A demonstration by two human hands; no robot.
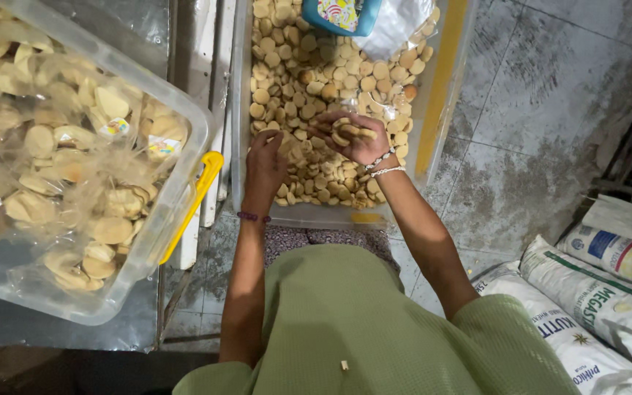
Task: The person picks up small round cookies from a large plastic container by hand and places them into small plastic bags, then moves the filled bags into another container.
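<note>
Biscuits (351, 132) lie stacked in the cupped right hand (356, 139), its fingers curled around them above the clear bin (440, 88). Left hand (266, 157) reaches palm-down into the loose biscuits, fingers together among them.

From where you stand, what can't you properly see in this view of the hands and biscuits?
- Left hand, head view: fingertips buried among the small round tan biscuits, so its grip cannot be told.
- Blue plastic container: cut off by the top edge.
- Packed biscuits in the clear plastic tub with yellow latch: blurred by glossy wrapping.
- Right hand: cupped; the number of biscuits in it is unclear.
</note>
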